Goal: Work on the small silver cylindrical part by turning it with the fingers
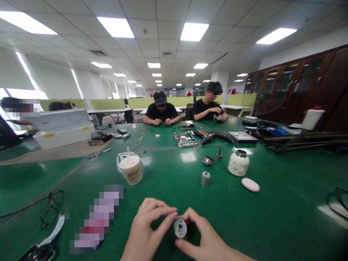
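Between thumb and fingers, my right hand [199, 232] grips a small metal cylinder [180, 227], its round end with dark holes facing up at me. My left hand [152, 224] is beside it on the left, thumb and forefinger pinched just above the cylinder's rim. Something tiny and shiny may be between those fingertips, too small to name. Farther up the green table stands a similar grey metal cylinder [206, 179]. Behind that are a metal ring-shaped part [208, 160] and a dark geared shaft part [219, 153].
To the right are a cream jar [238, 163] and its pink lid [250, 184]. A bagged paper cup [131, 167] and a blurred purple object [99, 219] lie left. A circuit board [186, 140] and power drills [214, 137] are farther back. Two people sit opposite.
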Tool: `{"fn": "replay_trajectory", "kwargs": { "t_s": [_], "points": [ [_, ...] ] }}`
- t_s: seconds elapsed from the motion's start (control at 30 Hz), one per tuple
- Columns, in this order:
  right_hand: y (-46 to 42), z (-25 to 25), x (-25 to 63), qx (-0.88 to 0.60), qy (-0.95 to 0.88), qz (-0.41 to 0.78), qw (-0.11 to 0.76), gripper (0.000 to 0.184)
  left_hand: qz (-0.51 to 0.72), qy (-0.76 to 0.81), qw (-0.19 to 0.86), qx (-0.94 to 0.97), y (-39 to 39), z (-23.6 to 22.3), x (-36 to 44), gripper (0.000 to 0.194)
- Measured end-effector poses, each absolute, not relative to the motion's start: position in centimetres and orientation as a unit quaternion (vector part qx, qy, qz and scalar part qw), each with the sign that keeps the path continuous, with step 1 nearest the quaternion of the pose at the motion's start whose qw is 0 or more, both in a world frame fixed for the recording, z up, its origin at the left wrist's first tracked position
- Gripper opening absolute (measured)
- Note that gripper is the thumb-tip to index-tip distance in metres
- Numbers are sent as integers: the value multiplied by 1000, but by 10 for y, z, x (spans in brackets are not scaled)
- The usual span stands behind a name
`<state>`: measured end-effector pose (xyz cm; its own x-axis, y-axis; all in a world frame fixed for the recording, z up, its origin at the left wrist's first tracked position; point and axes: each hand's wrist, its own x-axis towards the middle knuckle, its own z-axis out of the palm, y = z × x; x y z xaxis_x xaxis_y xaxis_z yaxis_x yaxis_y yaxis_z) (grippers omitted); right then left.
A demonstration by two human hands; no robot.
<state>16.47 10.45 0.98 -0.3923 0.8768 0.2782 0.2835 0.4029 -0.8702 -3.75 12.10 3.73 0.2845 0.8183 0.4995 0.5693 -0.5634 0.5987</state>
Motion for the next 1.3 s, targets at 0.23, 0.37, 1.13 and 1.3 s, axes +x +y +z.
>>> {"fn": "replay_trajectory", "kwargs": {
  "t_s": [0.23, 0.37, 1.13, 1.3],
  "points": [
    [102, 14, 167, -404, -747, 386, 360, 24, 294, 573, 99, 758, 142, 11, -67, 11],
    [101, 18, 168, -413, -744, 396, 345, 27, 289, 554, 67, 778, 141, 6, -69, 11],
    [101, 14, 167, -378, -759, 378, 372, 23, 422, 378, 133, 813, 99, 25, -23, 18],
    [99, 16, 168, -354, -757, 385, 392, 28, 426, 354, 135, 821, 97, 26, -21, 20]
  ]
}}
